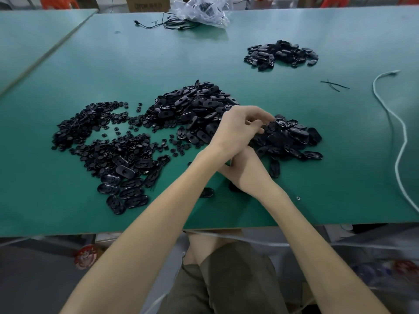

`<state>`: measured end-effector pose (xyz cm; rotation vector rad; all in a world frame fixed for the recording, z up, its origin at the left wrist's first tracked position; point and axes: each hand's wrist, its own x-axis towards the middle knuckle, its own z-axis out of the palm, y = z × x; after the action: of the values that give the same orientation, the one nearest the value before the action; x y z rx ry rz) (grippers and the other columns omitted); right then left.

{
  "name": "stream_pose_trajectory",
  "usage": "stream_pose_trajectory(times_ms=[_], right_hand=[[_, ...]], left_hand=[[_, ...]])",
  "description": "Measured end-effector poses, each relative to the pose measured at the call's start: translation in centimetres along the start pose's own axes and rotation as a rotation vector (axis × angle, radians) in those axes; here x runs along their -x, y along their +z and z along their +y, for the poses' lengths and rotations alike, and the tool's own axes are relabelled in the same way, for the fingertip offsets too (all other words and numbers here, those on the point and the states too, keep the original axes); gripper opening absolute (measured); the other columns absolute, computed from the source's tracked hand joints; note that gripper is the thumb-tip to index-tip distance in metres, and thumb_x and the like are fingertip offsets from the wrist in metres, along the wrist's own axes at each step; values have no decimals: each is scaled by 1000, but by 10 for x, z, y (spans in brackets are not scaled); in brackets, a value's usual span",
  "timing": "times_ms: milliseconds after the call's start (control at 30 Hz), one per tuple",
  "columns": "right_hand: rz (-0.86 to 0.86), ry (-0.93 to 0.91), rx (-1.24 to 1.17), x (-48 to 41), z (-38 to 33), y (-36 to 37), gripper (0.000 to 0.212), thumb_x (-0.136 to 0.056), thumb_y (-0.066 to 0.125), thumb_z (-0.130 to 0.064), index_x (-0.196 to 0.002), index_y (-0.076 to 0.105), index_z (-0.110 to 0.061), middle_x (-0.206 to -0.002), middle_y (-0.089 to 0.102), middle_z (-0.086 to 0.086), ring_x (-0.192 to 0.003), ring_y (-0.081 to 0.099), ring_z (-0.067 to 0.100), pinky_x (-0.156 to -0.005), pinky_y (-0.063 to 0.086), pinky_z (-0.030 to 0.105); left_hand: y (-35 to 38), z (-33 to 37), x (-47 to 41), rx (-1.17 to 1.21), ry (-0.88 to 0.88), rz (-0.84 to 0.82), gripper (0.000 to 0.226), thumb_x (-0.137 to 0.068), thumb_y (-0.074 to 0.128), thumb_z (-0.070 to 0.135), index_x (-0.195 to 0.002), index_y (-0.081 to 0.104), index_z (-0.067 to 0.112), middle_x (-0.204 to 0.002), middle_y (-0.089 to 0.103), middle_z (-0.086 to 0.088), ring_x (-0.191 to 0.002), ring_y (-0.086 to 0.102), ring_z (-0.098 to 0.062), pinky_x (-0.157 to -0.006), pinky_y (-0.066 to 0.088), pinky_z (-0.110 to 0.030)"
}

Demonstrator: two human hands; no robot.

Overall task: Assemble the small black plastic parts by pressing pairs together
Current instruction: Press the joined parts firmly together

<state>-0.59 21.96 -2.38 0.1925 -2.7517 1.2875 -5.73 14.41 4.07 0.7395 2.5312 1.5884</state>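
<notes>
My two forearms cross over the green table (294, 105). My left hand (238, 128) lies on top and reaches to the right, its curled fingers and thumb pinching an oval black part (273, 125) at the edge of the right-hand heap of oval parts (292, 138). My right hand (247, 173) sits underneath, near the table's front; the left wrist hides its fingers. A large heap of oval shells (195, 105) lies in the middle. Small round black parts (97, 130) are spread at the left.
A separate heap of black pieces (281, 54) lies at the back right. Several oval shells (127, 189) lie at the front left. A white cord (399, 132) runs along the right side. A plastic bag (204, 10) and black cables (167, 23) are at the far edge.
</notes>
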Motion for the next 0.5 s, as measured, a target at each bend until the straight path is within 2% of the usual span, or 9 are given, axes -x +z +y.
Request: stream_pose_trajectory(times_ms=[67,167,300,333,433,500], right_hand=[[21,-41,0,1,-2,-1,16,-93,75,-20,-99,69,-6,-90,62,-2,-80,60,20,-70,48,37],[16,-69,-78,1,-4,-4,9,-93,78,-22,-97,74,-16,-102,63,-10,-84,63,9,-77,51,30],[9,-103,-93,2,-4,-4,25,-93,79,-27,-117,74,-28,-111,62,-13,-93,63,4,-81,49,29],[-7,-121,-74,3,-4,-4,30,-94,77,-30,-124,71,-32,-116,60,-15,-99,59,3,-83,46,27],[-53,-174,82,4,-5,-1,45,-98,70,-42,-142,60,-40,-136,51,-20,-127,41,4,-103,41,31],[-70,-195,172,4,-7,1,51,-100,65,-48,-149,54,-39,-146,47,-20,-133,34,4,-107,39,32]], left_hand=[[-12,-5,5,6,-12,58,33,-97,55,-7,-105,79,15,-103,78,3,-81,76,-6,-84,57,-19],[-36,-14,12,-48,-65,142,36,-95,57,-11,-108,79,14,-102,77,5,-87,74,-7,-85,58,-20],[-76,-32,26,-316,-159,278,36,-95,57,-6,-111,78,18,-105,76,4,-97,69,-10,-94,57,-30],[-85,-37,29,-396,-198,298,35,-96,57,-4,-114,77,18,-108,75,2,-99,68,-14,-94,57,-34],[-108,-53,33,-575,-309,289,31,-98,61,2,-124,72,13,-120,72,-9,-112,66,-25,-104,53,-43],[-116,-61,35,-594,-362,252,30,-100,64,8,-130,69,10,-127,68,-13,-119,62,-30,-108,49,-46]])
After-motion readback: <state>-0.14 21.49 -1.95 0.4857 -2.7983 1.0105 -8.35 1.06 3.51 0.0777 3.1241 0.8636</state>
